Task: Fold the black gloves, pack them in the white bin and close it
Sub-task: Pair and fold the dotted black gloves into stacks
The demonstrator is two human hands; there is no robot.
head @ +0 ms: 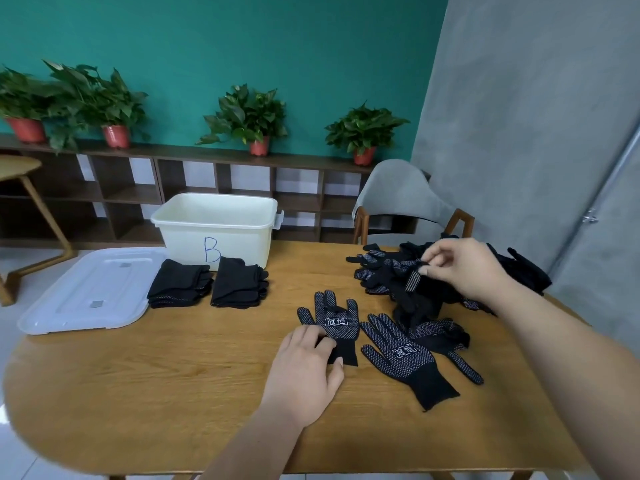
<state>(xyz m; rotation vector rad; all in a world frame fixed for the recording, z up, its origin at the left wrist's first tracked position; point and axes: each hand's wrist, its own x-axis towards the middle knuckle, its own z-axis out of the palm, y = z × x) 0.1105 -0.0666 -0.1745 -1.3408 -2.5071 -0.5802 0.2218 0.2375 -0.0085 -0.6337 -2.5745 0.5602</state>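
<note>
A black dotted glove (337,323) lies flat on the wooden table (156,375), and my left hand (308,372) rests on its cuff with fingers spread. A second flat glove (408,362) lies just right of it. My right hand (464,268) pinches a glove at the top of a loose heap of black gloves (398,282) at the back right. Two folded stacks of gloves (180,284) (239,284) sit in front of the open white bin (218,226), marked B. The bin's white lid (86,292) lies flat at the left.
A grey chair (398,199) stands behind the table at the right. A low wooden shelf (207,188) with potted plants (247,119) runs along the green wall. The table's near and left edges are rounded.
</note>
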